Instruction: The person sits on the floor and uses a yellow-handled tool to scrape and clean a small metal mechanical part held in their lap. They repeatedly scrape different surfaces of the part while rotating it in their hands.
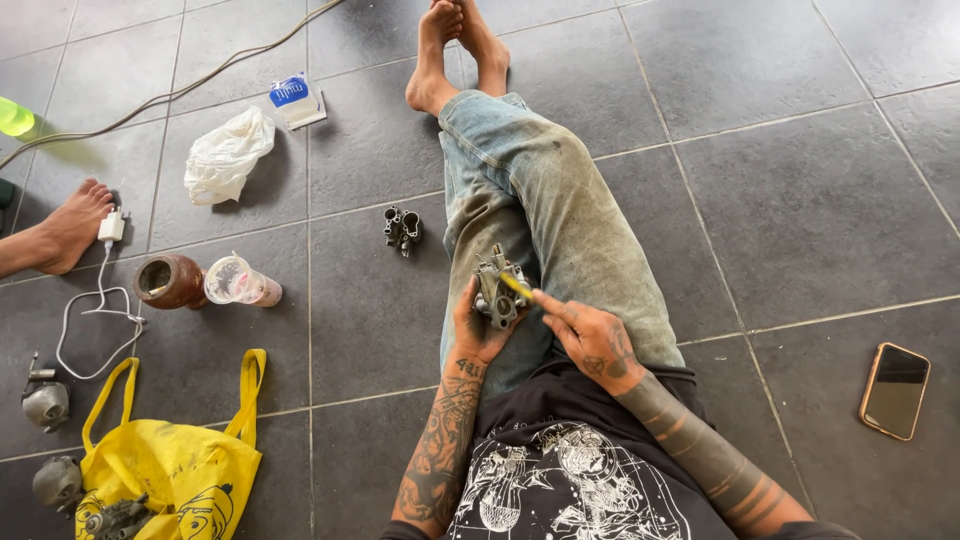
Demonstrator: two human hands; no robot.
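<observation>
One yellow bag [170, 465] lies on the floor [800, 200], cut off at the bottom edge; one phone [895, 390]; my left hand [478, 330] grips one metal carburetor [497, 290] over my lap; my right hand [590, 335] pinches one yellow tool [516, 287] against it, tip hidden; a second carburetor [402, 228] sits apart.

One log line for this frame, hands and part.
left hand: holds grey metal carburettor | right hand: thin yellow tool on it | seated, tiled floor

The small grey metal carburettor part [402, 229] lies on the floor at ten o'clock from the held grey metal carburettor [499, 290]. The amber-cased phone [895, 390] lies at four o'clock, the yellow cloth bag [170, 465] at eight.
</observation>
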